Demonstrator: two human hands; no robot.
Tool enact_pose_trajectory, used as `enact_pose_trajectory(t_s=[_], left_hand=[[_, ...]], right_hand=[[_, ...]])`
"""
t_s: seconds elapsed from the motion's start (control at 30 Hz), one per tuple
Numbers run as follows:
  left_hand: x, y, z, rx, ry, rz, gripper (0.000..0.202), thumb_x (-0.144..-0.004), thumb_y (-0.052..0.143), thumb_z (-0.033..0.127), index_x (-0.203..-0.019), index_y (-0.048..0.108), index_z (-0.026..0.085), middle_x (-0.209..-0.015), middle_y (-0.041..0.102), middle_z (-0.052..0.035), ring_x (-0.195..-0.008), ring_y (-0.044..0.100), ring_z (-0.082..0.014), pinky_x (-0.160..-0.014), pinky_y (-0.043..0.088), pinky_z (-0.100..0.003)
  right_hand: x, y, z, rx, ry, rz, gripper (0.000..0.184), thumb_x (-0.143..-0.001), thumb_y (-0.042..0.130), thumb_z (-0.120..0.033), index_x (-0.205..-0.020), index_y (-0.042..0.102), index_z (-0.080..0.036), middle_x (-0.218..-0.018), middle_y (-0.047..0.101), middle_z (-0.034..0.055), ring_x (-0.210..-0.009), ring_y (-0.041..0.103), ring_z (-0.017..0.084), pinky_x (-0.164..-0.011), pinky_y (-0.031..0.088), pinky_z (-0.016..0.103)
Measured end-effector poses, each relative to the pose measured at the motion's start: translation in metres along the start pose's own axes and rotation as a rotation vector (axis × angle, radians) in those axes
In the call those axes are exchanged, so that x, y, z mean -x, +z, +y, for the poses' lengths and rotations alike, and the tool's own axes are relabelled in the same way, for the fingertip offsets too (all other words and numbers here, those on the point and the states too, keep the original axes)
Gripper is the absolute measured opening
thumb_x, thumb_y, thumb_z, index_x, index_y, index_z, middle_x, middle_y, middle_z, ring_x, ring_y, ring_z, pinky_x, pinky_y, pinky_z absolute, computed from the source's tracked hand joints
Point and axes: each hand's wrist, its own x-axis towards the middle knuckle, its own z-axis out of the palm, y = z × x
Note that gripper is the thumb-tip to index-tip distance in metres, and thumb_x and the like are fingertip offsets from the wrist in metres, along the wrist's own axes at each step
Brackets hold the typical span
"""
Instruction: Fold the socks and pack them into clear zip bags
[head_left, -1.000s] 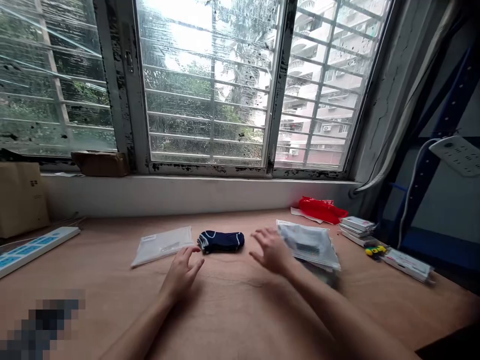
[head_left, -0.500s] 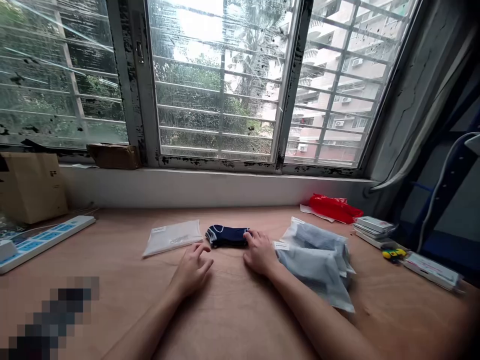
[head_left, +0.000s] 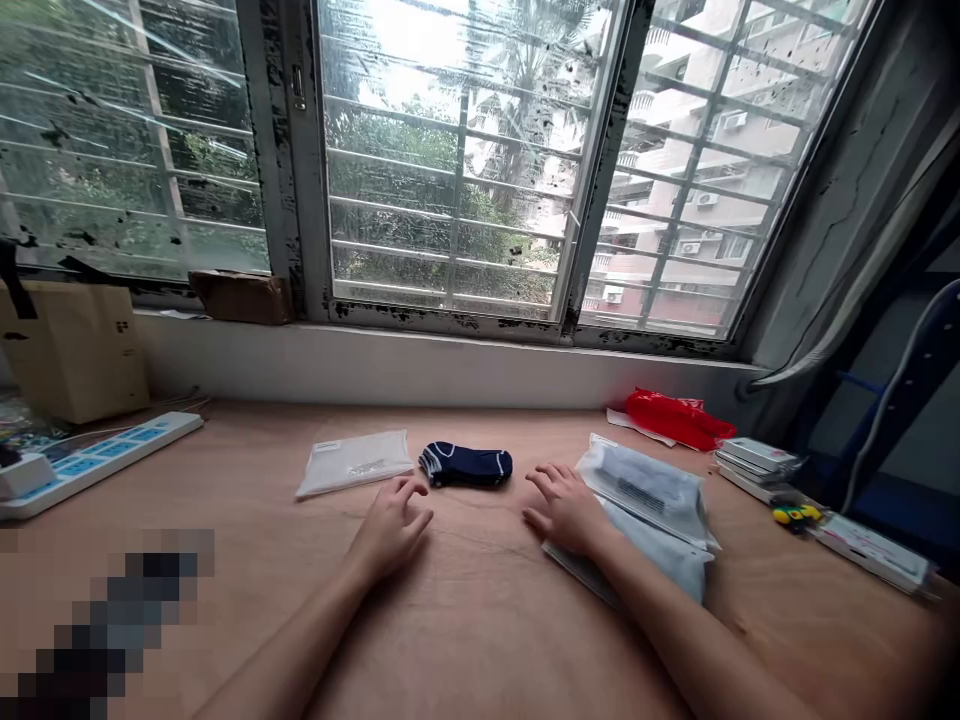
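Folded navy socks [head_left: 469, 466] with white trim lie flat in the middle of the table. Just below and left of them rests my left hand [head_left: 391, 528], fingers apart, holding nothing. My right hand [head_left: 566, 507] is to the right of the socks, apart from them, with its fingers spread. It lies close to two frosted plastic bags with dark contents: the upper bag [head_left: 645, 485] and the lower bag [head_left: 671, 555], which my right forearm partly covers. A flat white frosted bag [head_left: 356, 463] lies left of the socks, near my left fingertips.
A power strip [head_left: 112, 465] and a cardboard box [head_left: 75, 350] are at the left. Red plastic [head_left: 679, 418], stacked small packs [head_left: 757, 458], a yellow-and-black item [head_left: 796, 515] and a flat white box [head_left: 874, 550] line the right. A window sits behind the table.
My right hand has moved off the socks to the right, towards the bags. The left hand stays in about the same place. The view has shifted slightly.
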Motion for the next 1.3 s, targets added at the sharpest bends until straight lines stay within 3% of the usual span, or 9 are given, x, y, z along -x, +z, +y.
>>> enact_pose_trajectory(t_s=[0.27, 0.4, 0.5, 0.7, 0.83, 0.97, 1.13, 1.27, 1.3], left_hand=[[0.002, -0.002, 0.002, 0.005, -0.02, 0.001, 0.016, -0.081, 0.057, 0.028, -0.095, 0.063, 0.022, -0.108, 0.062, -0.0074, -0.105, 0.058, -0.0276, -0.095, 0.045, -0.043], [0.002, -0.002, 0.003, 0.013, -0.039, -0.009, 0.016, -0.081, 0.056, 0.028, -0.095, 0.063, 0.022, -0.109, 0.061, -0.0073, -0.103, 0.058, -0.0272, -0.094, 0.045, -0.042], [0.002, -0.001, 0.004, 0.02, -0.046, -0.02, 0.017, -0.081, 0.057, 0.028, -0.096, 0.063, 0.022, -0.11, 0.061, -0.0075, -0.105, 0.057, -0.0275, -0.095, 0.044, -0.043], [0.002, -0.001, 0.003, 0.018, -0.042, -0.019, 0.016, -0.083, 0.056, 0.027, -0.097, 0.062, 0.021, -0.111, 0.06, -0.0083, -0.108, 0.056, -0.028, -0.098, 0.042, -0.043], [0.003, -0.001, 0.002, 0.023, -0.046, -0.017, 0.017, -0.082, 0.058, 0.025, -0.098, 0.062, 0.021, -0.111, 0.061, -0.0087, -0.109, 0.056, -0.0283, -0.098, 0.042, -0.044], [0.003, 0.0, 0.001, 0.026, -0.053, -0.011, 0.02, -0.081, 0.058, 0.024, -0.101, 0.062, 0.02, -0.113, 0.062, -0.0093, -0.11, 0.057, -0.0282, -0.099, 0.043, -0.043], [0.003, 0.001, 0.0, 0.024, -0.026, 0.027, 0.036, -0.082, 0.059, 0.026, -0.117, 0.057, 0.019, -0.122, 0.06, -0.0117, -0.119, 0.054, -0.0291, -0.105, 0.041, -0.044], [0.004, -0.001, 0.01, 0.0, 0.094, 0.045, 0.072, -0.069, 0.074, 0.029, -0.135, 0.047, 0.02, -0.143, 0.048, -0.0148, -0.133, 0.043, -0.0338, -0.112, 0.034, -0.049], [0.005, -0.003, 0.014, -0.001, 0.132, 0.036, 0.072, -0.067, 0.075, 0.028, -0.134, 0.05, 0.021, -0.143, 0.049, -0.0139, -0.133, 0.044, -0.0342, -0.111, 0.035, -0.049]], right_hand=[[-0.004, 0.001, 0.032, 0.01, 0.078, -0.027, 0.041, -0.087, 0.055, -0.042, -0.12, 0.064, -0.019, -0.128, 0.061, 0.0101, -0.118, 0.053, 0.025, -0.102, 0.035, 0.035], [-0.011, -0.001, 0.037, 0.05, 0.161, 0.009, 0.04, -0.086, 0.057, -0.037, -0.117, 0.065, -0.015, -0.122, 0.063, 0.015, -0.116, 0.052, 0.031, -0.101, 0.034, 0.043], [-0.025, 0.002, 0.021, 0.047, 0.185, 0.047, 0.048, -0.085, 0.058, -0.041, -0.124, 0.06, -0.013, -0.125, 0.06, 0.0177, -0.118, 0.05, 0.034, -0.102, 0.033, 0.046], [-0.071, 0.022, -0.043, -0.124, -0.1, 0.009, 0.073, -0.077, 0.068, -0.049, -0.141, 0.047, -0.022, -0.147, 0.045, 0.0123, -0.132, 0.04, 0.031, -0.112, 0.026, 0.043], [-0.097, 0.036, -0.054, -0.151, -0.159, -0.087, 0.064, -0.08, 0.065, -0.052, -0.136, 0.054, -0.024, -0.143, 0.052, 0.009, -0.13, 0.045, 0.029, -0.11, 0.03, 0.042], [-0.106, 0.039, -0.051, -0.131, -0.179, -0.132, 0.051, -0.086, 0.059, -0.04, -0.134, 0.055, -0.023, -0.14, 0.055, 0.009, -0.123, 0.053, 0.027, -0.104, 0.037, 0.039], [-0.095, 0.022, -0.063, -0.085, -0.157, -0.156, 0.03, -0.09, 0.048, -0.02, -0.116, 0.062, -0.017, -0.121, 0.066, 0.0133, -0.115, 0.057, 0.027, -0.098, 0.039, 0.038], [-0.072, -0.011, -0.076, -0.106, -0.168, -0.206, 0.026, -0.09, 0.046, -0.022, -0.108, 0.064, -0.018, -0.109, 0.07, 0.0125, -0.101, 0.063, 0.026, -0.084, 0.044, 0.033], [-0.065, -0.021, -0.077, -0.122, -0.184, -0.229, 0.025, -0.09, 0.047, -0.025, -0.106, 0.065, -0.018, -0.105, 0.071, 0.0111, -0.097, 0.064, 0.025, -0.08, 0.044, 0.032]])
